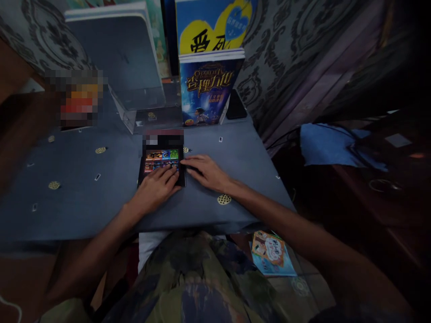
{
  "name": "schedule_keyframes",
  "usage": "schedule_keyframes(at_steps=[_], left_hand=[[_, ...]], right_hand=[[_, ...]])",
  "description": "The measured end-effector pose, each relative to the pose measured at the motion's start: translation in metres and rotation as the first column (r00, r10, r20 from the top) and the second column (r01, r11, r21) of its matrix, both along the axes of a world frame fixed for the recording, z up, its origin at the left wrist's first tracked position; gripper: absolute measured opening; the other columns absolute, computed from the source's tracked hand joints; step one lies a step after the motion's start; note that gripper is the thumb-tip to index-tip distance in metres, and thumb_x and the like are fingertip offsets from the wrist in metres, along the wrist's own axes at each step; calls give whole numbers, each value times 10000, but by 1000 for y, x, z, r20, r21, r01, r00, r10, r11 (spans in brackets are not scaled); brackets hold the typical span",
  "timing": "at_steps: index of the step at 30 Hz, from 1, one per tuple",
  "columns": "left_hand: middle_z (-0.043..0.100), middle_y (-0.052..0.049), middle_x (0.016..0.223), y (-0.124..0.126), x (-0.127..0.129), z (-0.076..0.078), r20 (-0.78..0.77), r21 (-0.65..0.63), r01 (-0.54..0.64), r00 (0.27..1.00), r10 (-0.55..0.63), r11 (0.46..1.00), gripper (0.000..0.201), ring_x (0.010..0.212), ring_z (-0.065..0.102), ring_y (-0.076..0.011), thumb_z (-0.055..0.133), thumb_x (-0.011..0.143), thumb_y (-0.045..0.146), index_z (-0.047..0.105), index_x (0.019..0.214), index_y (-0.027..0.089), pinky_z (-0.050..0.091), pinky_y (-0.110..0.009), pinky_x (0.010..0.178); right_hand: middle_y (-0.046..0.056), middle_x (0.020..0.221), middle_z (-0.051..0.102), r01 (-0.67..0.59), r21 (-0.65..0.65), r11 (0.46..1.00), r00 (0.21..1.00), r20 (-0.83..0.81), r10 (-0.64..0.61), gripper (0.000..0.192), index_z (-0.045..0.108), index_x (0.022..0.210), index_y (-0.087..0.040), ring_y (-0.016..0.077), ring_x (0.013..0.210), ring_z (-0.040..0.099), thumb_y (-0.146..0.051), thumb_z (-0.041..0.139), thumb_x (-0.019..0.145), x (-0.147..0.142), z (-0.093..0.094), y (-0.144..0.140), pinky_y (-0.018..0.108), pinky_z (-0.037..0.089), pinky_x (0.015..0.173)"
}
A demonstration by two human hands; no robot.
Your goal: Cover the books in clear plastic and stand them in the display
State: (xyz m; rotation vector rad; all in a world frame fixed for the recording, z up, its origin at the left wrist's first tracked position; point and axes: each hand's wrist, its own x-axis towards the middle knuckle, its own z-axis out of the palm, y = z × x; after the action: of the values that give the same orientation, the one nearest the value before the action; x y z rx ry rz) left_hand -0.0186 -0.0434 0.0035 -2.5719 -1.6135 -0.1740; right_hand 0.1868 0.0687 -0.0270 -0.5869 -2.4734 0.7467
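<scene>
A dark phone (162, 160) with a lit, colourful screen lies flat on the blue-grey table (84, 193). My left hand (155, 190) rests on the phone's near end, fingers spread over the lower screen. My right hand (208, 172) lies flat on the table beside the phone's right edge, fingertips touching that edge. Neither hand lifts anything.
A blue picture book (207, 87) stands upright behind the phone, with a yellow-and-blue book (212, 24) above it. A clear stand with a grey board (128, 63) leans at the back left. A blue cloth (330, 143) lies to the right. A booklet (271, 253) lies on the floor.
</scene>
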Motion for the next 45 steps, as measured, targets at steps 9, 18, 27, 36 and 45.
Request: schedule_keyframes(at_steps=[9, 18, 27, 36, 45], left_hand=[[725, -138, 1252, -3, -2, -4, -64, 103, 70, 996, -63, 992, 318, 1254, 638, -281, 460, 1039, 265, 694, 1211, 135, 553, -419, 1027], [745, -141, 1199, -2, -4, -8, 5, 148, 89, 996, -91, 985, 288, 1191, 677, -272, 459, 1028, 205, 711, 1149, 137, 581, -427, 985], [761, -142, 1152, 0, -5, -9, 39, 259, 136, 988, -151, 956, 272, 1127, 708, -291, 474, 1020, 206, 716, 1115, 127, 614, -433, 912], [770, -130, 1132, 1, -5, -7, -17, 317, 167, 985, -170, 934, 259, 1072, 729, -287, 483, 1008, 179, 721, 1080, 107, 631, -413, 864], [768, -138, 1129, 0, -4, -7, -19, 321, 170, 985, -174, 932, 271, 1074, 726, -291, 492, 1012, 212, 724, 1089, 96, 628, -412, 871]], right_hand=[[32, 1066, 777, -67, -232, 971, 990, -134, 37, 315, 709, 1240, -271, 204, 1018, 682, -306, 513, 995, 6, 11, -9, 394, 540, 935], [42, 1009, 773, -81, -208, 975, 981, -188, 42, 303, 708, 1218, -237, 190, 964, 690, -258, 507, 992, 6, 9, -9, 365, 557, 886], [75, 994, 765, -88, -188, 978, 979, -196, 50, 285, 711, 1201, -183, 189, 935, 690, -238, 514, 1002, 6, 8, -8, 350, 555, 860], [48, 969, 775, -130, -202, 971, 960, -269, 73, 277, 723, 1187, -219, 174, 941, 688, -208, 524, 995, 5, 8, -10, 349, 556, 872], [51, 937, 761, -165, -202, 965, 953, -286, 103, 281, 729, 1176, -212, 172, 916, 683, -201, 523, 985, 5, 11, -13, 356, 557, 865]])
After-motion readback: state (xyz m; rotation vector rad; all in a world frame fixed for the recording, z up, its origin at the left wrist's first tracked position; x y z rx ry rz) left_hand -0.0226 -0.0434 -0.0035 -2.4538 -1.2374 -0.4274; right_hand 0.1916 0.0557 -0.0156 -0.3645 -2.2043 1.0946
